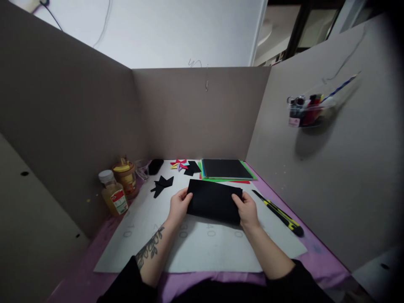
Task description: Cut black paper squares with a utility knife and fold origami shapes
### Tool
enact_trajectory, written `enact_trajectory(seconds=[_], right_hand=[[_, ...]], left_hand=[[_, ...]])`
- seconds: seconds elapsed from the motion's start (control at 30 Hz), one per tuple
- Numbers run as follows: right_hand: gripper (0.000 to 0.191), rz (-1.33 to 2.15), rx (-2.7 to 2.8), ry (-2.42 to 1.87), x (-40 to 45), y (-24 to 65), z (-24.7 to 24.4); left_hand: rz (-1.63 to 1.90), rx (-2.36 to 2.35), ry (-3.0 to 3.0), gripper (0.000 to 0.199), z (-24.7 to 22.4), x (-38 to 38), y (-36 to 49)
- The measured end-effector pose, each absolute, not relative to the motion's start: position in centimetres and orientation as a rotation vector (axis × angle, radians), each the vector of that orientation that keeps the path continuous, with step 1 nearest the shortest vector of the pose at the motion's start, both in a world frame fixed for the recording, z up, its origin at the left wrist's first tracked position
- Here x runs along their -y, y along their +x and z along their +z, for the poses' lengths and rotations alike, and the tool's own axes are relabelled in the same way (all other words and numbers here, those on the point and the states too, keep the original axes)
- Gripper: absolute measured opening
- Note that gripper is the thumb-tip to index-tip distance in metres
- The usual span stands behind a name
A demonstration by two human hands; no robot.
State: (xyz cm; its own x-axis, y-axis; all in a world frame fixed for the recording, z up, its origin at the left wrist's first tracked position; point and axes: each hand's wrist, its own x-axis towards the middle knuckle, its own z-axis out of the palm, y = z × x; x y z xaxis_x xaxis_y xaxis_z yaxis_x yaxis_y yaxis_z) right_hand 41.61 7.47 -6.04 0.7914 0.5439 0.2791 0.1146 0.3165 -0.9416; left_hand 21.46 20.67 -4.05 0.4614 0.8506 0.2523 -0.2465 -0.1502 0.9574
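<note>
A black sheet of paper [214,202], which looks folded, is held up above the white mat [195,252]. My left hand [181,205] pinches its left edge, thumb on top. On the right edge, my right hand [247,208] grips the sheet the same way. Black cut-out pieces [162,185] lie on the mat to the left. Farther back are small coloured pieces [179,164] beside another black piece [191,168]. The fingers under the sheet are hidden.
A stack of coloured sheets [226,169] lies at the back. Right of my hands is a black and yellow cutter [280,215]. A bottle [114,193], a brown pot [125,174] and a clear cup [142,169] stand left. Grey panels enclose three sides.
</note>
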Motion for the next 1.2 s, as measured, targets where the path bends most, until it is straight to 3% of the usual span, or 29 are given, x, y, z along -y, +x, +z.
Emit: enact_trajectory(seconds=[1.2], right_hand=[[0.028, 0.278, 0.622, -1.165, -7.7, 42.1, -6.2]], left_hand=[[0.972, -0.563, 1.074, 0.041, -3.8, -21.3, 21.4]])
